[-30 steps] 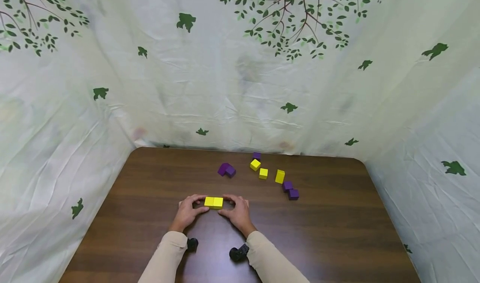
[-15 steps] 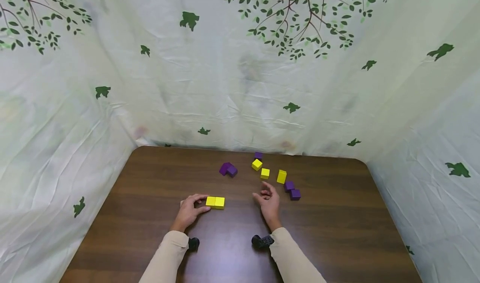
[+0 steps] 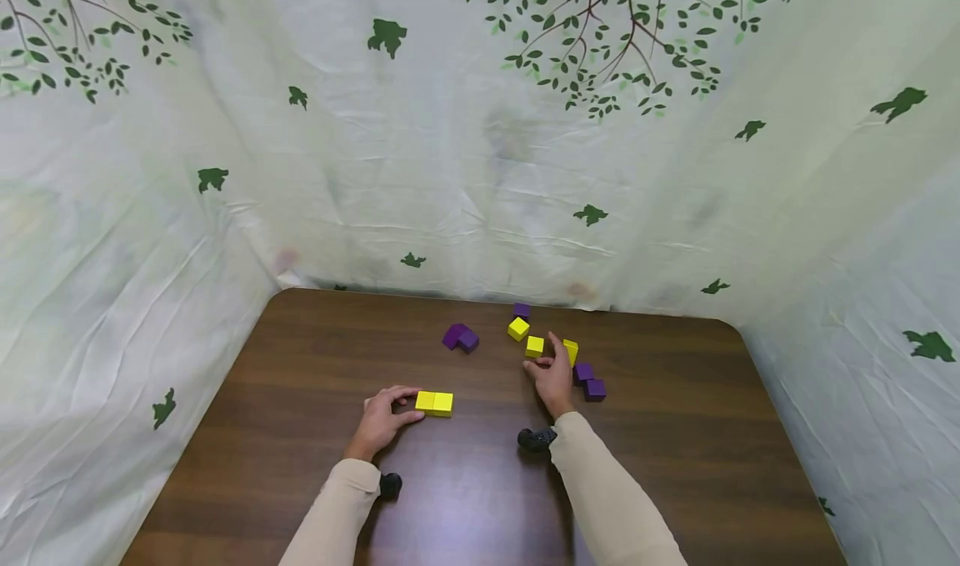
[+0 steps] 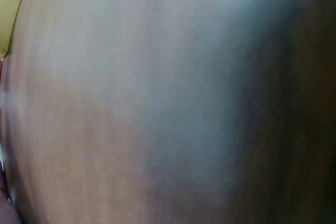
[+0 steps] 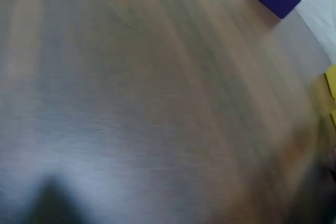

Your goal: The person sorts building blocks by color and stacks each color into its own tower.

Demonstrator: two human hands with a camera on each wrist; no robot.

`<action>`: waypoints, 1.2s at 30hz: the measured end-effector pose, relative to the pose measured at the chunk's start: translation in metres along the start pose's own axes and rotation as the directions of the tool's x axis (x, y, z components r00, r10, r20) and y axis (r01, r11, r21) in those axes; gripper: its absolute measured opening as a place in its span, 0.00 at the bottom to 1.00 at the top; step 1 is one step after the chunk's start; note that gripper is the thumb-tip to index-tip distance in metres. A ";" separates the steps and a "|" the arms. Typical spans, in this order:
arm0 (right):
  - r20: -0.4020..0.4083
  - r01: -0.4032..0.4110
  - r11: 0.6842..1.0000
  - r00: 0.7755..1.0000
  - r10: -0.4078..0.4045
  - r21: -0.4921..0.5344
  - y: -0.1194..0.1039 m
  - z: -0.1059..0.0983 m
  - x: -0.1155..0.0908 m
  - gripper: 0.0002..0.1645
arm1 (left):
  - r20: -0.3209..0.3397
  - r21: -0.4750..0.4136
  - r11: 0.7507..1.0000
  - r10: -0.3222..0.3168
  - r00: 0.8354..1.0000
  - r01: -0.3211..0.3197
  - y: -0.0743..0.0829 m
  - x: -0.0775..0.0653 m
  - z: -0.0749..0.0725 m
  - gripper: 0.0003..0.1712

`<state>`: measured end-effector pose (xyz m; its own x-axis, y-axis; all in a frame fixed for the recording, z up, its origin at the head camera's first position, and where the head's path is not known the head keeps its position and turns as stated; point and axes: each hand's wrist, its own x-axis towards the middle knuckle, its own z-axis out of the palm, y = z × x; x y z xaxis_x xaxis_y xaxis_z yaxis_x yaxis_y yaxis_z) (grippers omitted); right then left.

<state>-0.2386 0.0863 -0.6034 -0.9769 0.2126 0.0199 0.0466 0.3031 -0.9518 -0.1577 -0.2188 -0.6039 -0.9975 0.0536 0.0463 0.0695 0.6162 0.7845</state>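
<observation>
Yellow cube pair [image 3: 434, 404] sits on the counter [image 3: 465, 499], its cubes side by side and touching, low of centre in the head view. The left hand [image 3: 382, 424] holds the pair's left end in a narrow grip of thumb and fingers. Up and to the right, the right hand [image 3: 553, 380] spreads thumb and forefinger beside a single yellow cube [image 3: 534, 347]; I cannot tell whether they touch.

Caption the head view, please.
At a brown wood-grain table, the left hand holds two adjoining yellow cubes; the right hand is beside another yellow cube, near purple cubes.
</observation>
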 end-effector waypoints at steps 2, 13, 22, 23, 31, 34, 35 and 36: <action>0.026 0.002 0.999 1.000 -0.001 -0.036 -0.001 -0.001 0.005 0.42 | 0.003 0.003 1.000 -0.002 1.000 0.002 0.001 0.000 0.000 0.20; -0.012 -0.027 0.994 1.000 0.025 -0.107 0.003 -0.002 0.011 0.23 | 0.010 0.003 1.000 -0.003 1.000 0.003 0.002 0.001 0.001 0.20; 0.002 -0.001 0.995 1.000 0.001 -0.095 0.001 -0.001 0.000 0.21 | 0.005 0.012 1.000 -0.013 1.000 0.013 0.002 -0.001 0.002 0.20; 0.004 0.003 0.995 1.000 -0.003 -0.098 0.001 -0.001 -0.002 0.21 | 0.003 0.015 1.000 -0.013 1.000 0.013 0.001 -0.001 0.002 0.20; 0.020 0.057 0.996 0.998 -0.055 -0.074 0.004 0.009 -0.022 0.22 | -0.004 0.007 1.000 -0.008 1.000 0.008 0.000 0.000 0.001 0.20; 0.030 0.096 0.994 0.995 -0.095 -0.055 0.003 0.011 -0.033 0.21 | -0.009 0.003 1.000 -0.006 1.000 0.006 0.001 -0.001 0.001 0.20; 0.026 0.123 0.991 0.992 -0.122 -0.055 0.003 0.012 -0.037 0.21 | -0.010 0.001 1.000 -0.008 1.000 0.008 0.002 -0.001 0.001 0.20; 0.027 0.136 0.989 0.990 -0.135 -0.053 0.002 0.013 -0.041 0.20 | -0.010 0.000 1.000 -0.009 1.000 0.009 0.002 -0.001 0.001 0.20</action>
<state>-0.2014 0.0663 -0.6102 -0.9795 0.1446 0.1402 -0.0763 0.3777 -0.9228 -0.1563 -0.2168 -0.6031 -0.9982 0.0404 0.0449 0.0603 0.6164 0.7851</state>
